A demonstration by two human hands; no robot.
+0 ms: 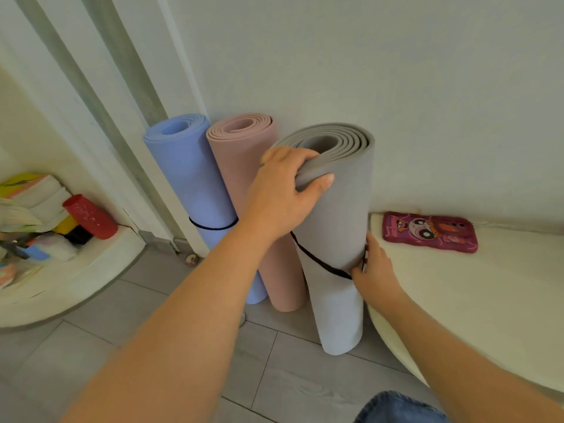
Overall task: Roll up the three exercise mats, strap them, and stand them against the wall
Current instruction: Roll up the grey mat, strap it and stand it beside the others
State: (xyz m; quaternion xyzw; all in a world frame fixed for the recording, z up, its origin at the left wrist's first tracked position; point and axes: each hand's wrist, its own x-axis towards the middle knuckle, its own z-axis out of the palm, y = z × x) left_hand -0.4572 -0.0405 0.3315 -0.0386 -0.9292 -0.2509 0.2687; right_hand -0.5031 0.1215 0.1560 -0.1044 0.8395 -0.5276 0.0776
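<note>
A: Where is the grey mat [335, 227]?
B: In the centre of the frame, upright on the floor [128, 325], right of the pink mat [244, 166] and blue mat [189, 175].
A: And the hands?
B: The left hand [283, 193] is clamped on its top edge. The right hand [374, 270] pinches the black strap [317, 261].

Looks like a home, prob a living rm or bedroom corner: plain white wall [427, 71], grey tile floor [106, 346], cream cushioned seat [488, 300] w/ a cartoon-case phone [430, 232] on it, low shelf [76, 270] cluttered w/ books [33, 193] & a red cup [90, 216]
</note>
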